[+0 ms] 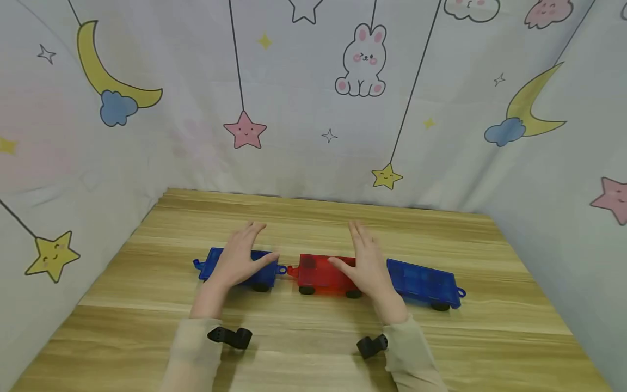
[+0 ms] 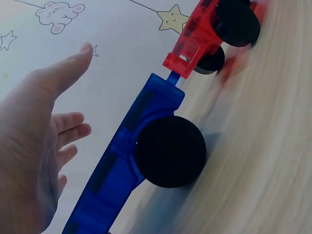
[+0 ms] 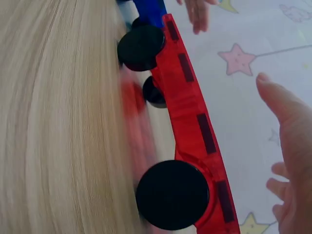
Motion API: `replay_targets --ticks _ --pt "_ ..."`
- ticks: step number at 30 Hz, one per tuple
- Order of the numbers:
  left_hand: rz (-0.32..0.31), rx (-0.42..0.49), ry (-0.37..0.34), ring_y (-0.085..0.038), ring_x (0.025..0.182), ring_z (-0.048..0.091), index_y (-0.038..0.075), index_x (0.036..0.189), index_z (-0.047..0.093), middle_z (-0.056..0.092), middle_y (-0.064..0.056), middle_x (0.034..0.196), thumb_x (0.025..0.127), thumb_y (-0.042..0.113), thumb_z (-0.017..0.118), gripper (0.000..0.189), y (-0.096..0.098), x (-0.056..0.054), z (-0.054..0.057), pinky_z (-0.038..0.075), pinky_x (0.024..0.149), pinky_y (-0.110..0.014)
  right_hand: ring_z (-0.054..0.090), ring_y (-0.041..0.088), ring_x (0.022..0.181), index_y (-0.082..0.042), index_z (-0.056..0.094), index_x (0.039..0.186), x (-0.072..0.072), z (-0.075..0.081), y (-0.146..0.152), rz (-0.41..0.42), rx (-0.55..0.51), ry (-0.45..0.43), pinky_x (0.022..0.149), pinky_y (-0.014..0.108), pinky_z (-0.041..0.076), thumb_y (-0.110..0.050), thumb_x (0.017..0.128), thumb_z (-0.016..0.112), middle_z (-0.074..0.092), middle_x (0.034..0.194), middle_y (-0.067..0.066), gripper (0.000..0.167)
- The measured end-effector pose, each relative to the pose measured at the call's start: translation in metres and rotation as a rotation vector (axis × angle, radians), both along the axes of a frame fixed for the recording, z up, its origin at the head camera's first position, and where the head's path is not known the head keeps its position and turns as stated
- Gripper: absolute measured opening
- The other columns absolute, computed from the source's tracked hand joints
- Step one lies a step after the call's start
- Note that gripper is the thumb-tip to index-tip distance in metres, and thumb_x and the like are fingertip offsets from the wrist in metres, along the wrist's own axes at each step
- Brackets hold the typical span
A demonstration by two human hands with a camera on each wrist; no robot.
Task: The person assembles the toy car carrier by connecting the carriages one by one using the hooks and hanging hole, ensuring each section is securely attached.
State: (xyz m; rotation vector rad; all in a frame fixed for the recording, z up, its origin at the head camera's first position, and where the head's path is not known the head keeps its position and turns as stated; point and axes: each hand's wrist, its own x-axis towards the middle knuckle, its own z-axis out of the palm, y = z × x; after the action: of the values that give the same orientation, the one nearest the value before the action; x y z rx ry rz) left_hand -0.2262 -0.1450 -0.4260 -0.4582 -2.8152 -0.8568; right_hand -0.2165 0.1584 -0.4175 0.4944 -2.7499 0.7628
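Note:
Three translucent toy train cars with black wheels stand in a row on the wooden table. In the head view the left blue car (image 1: 209, 265) has its ring against the hook of the red car (image 1: 315, 272); the other blue car (image 1: 423, 280) sits at right, angled slightly. My left hand (image 1: 239, 260) is over the left blue car, thumb spread from straight fingers. Over the red car's right end hovers my right hand (image 1: 368, 268), which hides where that car meets the right one. Both wrist views show a gap between each hand (image 2: 29, 141) and the cars, so neither grips anything.
The wooden tabletop (image 1: 303, 337) extends around the row of cars. White cloth (image 1: 303, 163) printed with stars, moons and a rabbit encloses the table at the back and both sides. Black wrist cameras (image 1: 230, 337) sit on both sleeves.

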Motion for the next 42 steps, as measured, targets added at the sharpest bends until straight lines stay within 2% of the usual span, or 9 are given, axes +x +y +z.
replay_targets --ticks 5,11,15,22,29,34,42 --pt "-0.014 0.021 -0.037 -0.045 0.143 0.028 0.006 0.148 0.041 0.034 -0.025 0.154 0.084 0.05 0.069 0.083 -0.004 0.002 -0.001 0.021 0.114 -0.065 0.023 0.039 0.148 -0.006 0.02 0.156 -0.001 -0.002 -0.008 0.032 -0.055 -0.095 0.118 0.058 0.019 -0.049 0.088 0.067 0.022 0.162 0.016 0.093" --pt "-0.025 0.044 -0.116 -0.044 0.141 0.032 0.007 0.145 0.046 0.04 -0.022 0.152 0.08 0.055 0.074 0.086 -0.009 0.003 -0.001 0.03 0.109 -0.066 0.022 0.037 0.148 -0.007 0.021 0.156 -0.002 -0.004 -0.017 0.074 -0.072 -0.195 0.117 0.058 0.023 -0.05 0.088 0.068 0.022 0.162 0.013 0.093" --pt "-0.069 0.069 -0.156 -0.043 0.139 0.035 0.008 0.144 0.048 0.043 -0.019 0.15 0.076 0.054 0.078 0.088 -0.013 0.004 -0.002 0.033 0.108 -0.065 0.024 0.036 0.148 -0.007 0.027 0.155 -0.001 -0.003 -0.021 0.116 -0.095 -0.24 0.116 0.059 0.025 -0.047 0.086 0.071 0.026 0.161 0.013 0.091" --pt "-0.145 0.13 -0.226 -0.044 0.141 0.033 0.009 0.143 0.049 0.039 -0.02 0.152 0.071 0.045 0.086 0.088 -0.017 0.006 -0.003 0.032 0.108 -0.066 0.032 0.037 0.144 -0.008 0.036 0.152 0.002 -0.007 -0.021 0.149 -0.101 -0.318 0.113 0.058 0.032 -0.048 0.08 0.078 0.035 0.156 0.015 0.092" --pt "-0.178 0.123 -0.219 -0.04 0.137 0.04 0.007 0.141 0.051 0.051 -0.015 0.144 0.063 0.045 0.091 0.095 -0.02 0.005 -0.003 0.034 0.109 -0.062 0.041 0.035 0.139 -0.006 0.043 0.147 0.001 -0.012 -0.019 0.19 -0.112 -0.336 0.111 0.055 0.036 -0.043 0.078 0.081 0.047 0.149 0.012 0.087" --pt "-0.212 0.121 -0.229 -0.039 0.138 0.04 0.005 0.141 0.051 0.052 -0.015 0.144 0.06 0.042 0.093 0.098 -0.021 0.003 -0.005 0.029 0.112 -0.062 0.044 0.034 0.137 -0.005 0.046 0.145 -0.001 -0.015 -0.017 0.202 -0.103 -0.33 0.111 0.055 0.037 -0.042 0.078 0.081 0.051 0.146 0.012 0.084" --pt "-0.221 0.11 -0.24 -0.038 0.134 0.044 0.004 0.141 0.051 0.052 -0.016 0.143 0.059 0.033 0.095 0.097 -0.021 0.003 -0.005 0.037 0.109 -0.058 0.046 0.034 0.135 -0.005 0.05 0.142 -0.002 -0.016 -0.017 0.217 -0.069 -0.3 0.111 0.053 0.037 -0.039 0.077 0.082 0.053 0.143 0.012 0.08"
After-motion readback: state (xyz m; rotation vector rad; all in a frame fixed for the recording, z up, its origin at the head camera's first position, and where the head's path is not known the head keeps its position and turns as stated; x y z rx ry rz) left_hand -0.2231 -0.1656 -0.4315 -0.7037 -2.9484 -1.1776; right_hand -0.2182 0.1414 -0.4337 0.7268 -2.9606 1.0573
